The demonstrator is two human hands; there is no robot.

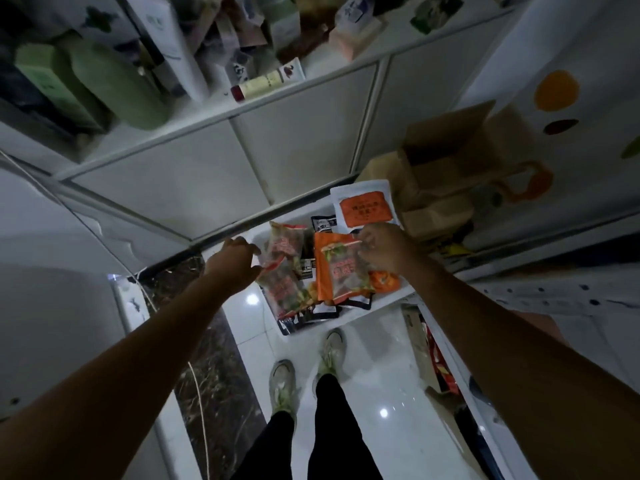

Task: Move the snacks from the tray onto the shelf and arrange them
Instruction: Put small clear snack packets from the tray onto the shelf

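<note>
Nearest, I see my two shoes (306, 372) on the glossy white floor tiles (374, 344), with a dark marble strip (204, 337) on my left and open floor between them. Just past my toes sits the white tray (391, 299), its near edge overhung by dark packets (298, 318) whose number I cannot count. My left hand (237, 261) is at the tray's left edge, fingers curled onto the clear red-printed snack bag (282, 271), pinching its side. My right hand (382, 249) is closed on the upper right corner of the orange snack bag (341, 271), which lies on top of the pile in the tray's middle. That makes two bags in hand. One white pouch with an orange label (365, 207) lies at the tray's far end, untouched. Right of it, close against the tray, stands one open cardboard box (446, 157), leaving little room on that side. Beyond the tray rise white cabinet panels (214, 168), and above them the shelf (332, 69), crowded on the left with green boxes (86, 84) and bottles; bare shelf surface shows only near its front edge toward the right.
</note>
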